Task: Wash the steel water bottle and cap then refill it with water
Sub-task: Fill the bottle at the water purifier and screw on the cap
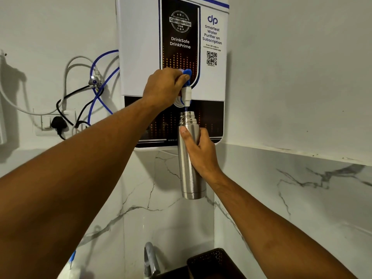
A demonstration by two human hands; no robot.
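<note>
While the steel bottle (pixel 189 182) is held upright under the white spout (pixel 187 94) of the wall-mounted water purifier (pixel 141 47), its upper half is grasped by the right hand (pixel 198 152). The thumb (pixel 184 131) is laid across the front just below the threaded neck, and the other fingers are wrapped round the side at three o'clock. The open mouth is placed directly below the spout's blue tip, at twelve o'clock from the grip, and the base hangs free at six o'clock. What is inside the bottle cannot be seen. The blue lever (pixel 186 72) above the spout is gripped by the curled fingers of the left hand (pixel 163 87). At six o'clock in the view, a curved metal faucet (pixel 150 258) is seen beside a black perforated basket (pixel 211 260), whose contents cannot be made out. One bottle, one lever, one spout, one faucet and one basket are counted, and one black plug (pixel 58 123) is seated in the wall socket at nine o'clock.
</note>
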